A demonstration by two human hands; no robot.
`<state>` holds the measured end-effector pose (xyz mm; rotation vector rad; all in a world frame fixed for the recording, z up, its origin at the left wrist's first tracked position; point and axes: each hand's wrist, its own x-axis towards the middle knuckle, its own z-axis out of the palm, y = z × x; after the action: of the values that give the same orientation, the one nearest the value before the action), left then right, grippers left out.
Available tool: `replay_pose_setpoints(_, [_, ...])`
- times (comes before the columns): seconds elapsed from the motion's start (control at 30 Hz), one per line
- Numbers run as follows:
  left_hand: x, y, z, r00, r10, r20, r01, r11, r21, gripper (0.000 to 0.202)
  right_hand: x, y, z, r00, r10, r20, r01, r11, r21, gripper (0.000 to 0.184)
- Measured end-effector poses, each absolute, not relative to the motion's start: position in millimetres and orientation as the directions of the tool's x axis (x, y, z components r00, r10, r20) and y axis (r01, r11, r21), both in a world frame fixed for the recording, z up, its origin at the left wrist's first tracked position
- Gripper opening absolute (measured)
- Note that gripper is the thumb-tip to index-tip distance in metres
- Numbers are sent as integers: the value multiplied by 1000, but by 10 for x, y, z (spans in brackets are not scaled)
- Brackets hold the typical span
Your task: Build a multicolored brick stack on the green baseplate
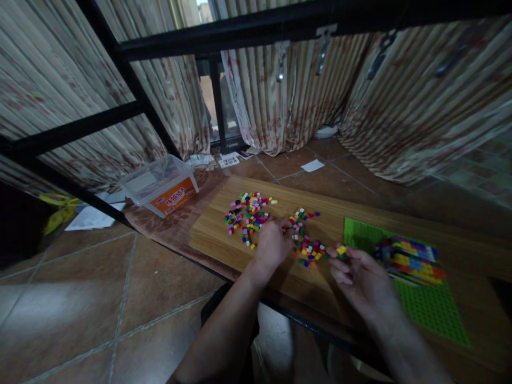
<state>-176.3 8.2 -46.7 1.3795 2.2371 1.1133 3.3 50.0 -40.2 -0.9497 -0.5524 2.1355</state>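
Over the wooden board (212, 224), the left hand (273, 243) is positioned back upward among loose bricks (252, 208) — its fingertips are hidden, so their grip cannot be determined. Near the green baseplate (434, 309), a yellow brick (341, 249) is pinched by the fingers of the right hand (363, 276), palm turned partly up — both forearms (228, 325) are cut off below.

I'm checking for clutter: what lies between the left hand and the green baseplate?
In the head view: loose coloured bricks, then the right hand holding a yellow brick.
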Motion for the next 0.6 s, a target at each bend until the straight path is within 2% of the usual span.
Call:
replay_pose_setpoints(0.13, [-1769,70,-514,-462,870,173,699,237,675,25,19,490,-409,-491,753,-438,-429,-647,-631,17])
replay_pose_setpoints(0.27, [-1928,58,-456,-541,813,215,675,267,688,23,-15,472,-447,-490,755,-435,-397,-638,-659,19])
replay_pose_setpoints(0.37, [-2249,-52,-383,-706,675,213,606,419,676,21,-26,455,-477,-493,754,-435,-366,-633,-683,22])
replay_pose_setpoints(0.5, [-2705,-285,-379,-855,513,77,464,691,554,26,-28,439,-496,-494,759,-424,-336,-616,-713,22])
replay_pose_setpoints(0.6, [-2879,-375,-453,-860,507,49,469,750,466,27,-39,436,-497,-482,765,-426,-332,-610,-719,24])
